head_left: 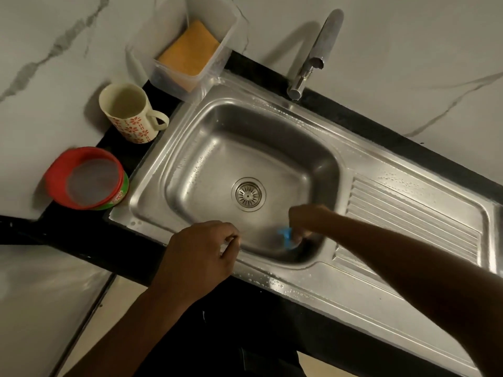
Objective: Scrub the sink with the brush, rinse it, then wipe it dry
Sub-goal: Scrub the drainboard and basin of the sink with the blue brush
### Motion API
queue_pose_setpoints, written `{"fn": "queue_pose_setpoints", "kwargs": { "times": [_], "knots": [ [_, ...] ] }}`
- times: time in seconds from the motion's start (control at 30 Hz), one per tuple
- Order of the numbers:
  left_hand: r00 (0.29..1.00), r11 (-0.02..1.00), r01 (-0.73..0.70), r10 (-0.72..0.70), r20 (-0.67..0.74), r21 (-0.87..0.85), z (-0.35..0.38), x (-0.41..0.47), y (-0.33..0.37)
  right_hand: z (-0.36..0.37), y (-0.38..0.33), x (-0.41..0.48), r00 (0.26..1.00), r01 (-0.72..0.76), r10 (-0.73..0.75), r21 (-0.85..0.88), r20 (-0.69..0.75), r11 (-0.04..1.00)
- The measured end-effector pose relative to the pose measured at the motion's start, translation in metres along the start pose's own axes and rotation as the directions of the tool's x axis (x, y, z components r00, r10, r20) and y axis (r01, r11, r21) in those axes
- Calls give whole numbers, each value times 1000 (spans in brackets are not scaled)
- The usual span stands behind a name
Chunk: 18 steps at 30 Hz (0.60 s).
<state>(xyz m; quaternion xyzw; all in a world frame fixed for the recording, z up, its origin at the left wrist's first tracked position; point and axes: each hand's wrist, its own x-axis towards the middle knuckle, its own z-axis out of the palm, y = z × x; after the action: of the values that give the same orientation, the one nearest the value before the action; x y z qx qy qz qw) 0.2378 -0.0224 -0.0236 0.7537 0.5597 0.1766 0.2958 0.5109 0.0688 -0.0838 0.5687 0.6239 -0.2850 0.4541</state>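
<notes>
The right hand (307, 219) is down inside the sink (272, 104), at the front right corner of the basin, its grip clamped on the brush (286, 237). Only a small blue part of the brush shows beneath the fingers. The hand is blurred, and the brush's long axis cannot be determined. From that grip the drain (248, 194) lies to the left and toward the rear, near but apart, and the greater part of the basin floor and walls extends the same way. The scrubbing step is judged to be in hand, and the remaining strokes would have to travel leftward and rearward from this corner. The left hand (198, 251) rests at the front rim of the sink, fingers loosely curled, with nothing seen held in it. The tap (315, 53) stands at the rear edge, directly across the basin from the right hand, and no water is seen running from it. Droplets lie on the rim and on the draining board (408, 213) to the right. At the rear left corner of the worktop (81, 235) a clear container (168, 74) holds an orange pad (189, 49); whether it is cloth or sponge cannot be told. It lies nearer the free left hand, which is judged the better placed to fetch it for drying.
</notes>
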Motion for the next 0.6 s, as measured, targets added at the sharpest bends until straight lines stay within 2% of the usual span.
{"fn": "queue_pose_setpoints", "kwargs": {
  "times": [0.03, 0.1, 0.17, 0.27, 0.37, 0.47, 0.6],
  "knots": [
    [1000, 1000, 2, -2, 0, 1, 0, -1, 0, 7, -10, 5, 999, 7, -7, 3, 50, 1000],
    [1000, 1000, 6, -7, 7, 6, -2, -3, -3, 8, -15, 12, 999, -12, 14, -42, 38, 999],
    [1000, 1000, 9, -9, 8, -2, -6, -4, -7, 1, -5, 15, 995, -69, 63, -81, -84, 994],
    [1000, 1000, 23, -23, 12, 0, -9, -8, -13, -19, 17, 14, 936, -180, 113, -178, -332, 968],
    [999, 999, 43, -43, -11, 32, -15, -10, -16, -30, 24, 13, 901, -237, 123, -234, -417, 943],
    [997, 997, 73, -73, -10, 26, -21, -12, -21, -13, 5, 11, 924, -185, 101, -200, -369, 962],
    [994, 994, 107, -107, -31, 4, -29, -13, -28, 19, -35, 6, 982, -48, 13, -182, -188, 982]
  ]
}}
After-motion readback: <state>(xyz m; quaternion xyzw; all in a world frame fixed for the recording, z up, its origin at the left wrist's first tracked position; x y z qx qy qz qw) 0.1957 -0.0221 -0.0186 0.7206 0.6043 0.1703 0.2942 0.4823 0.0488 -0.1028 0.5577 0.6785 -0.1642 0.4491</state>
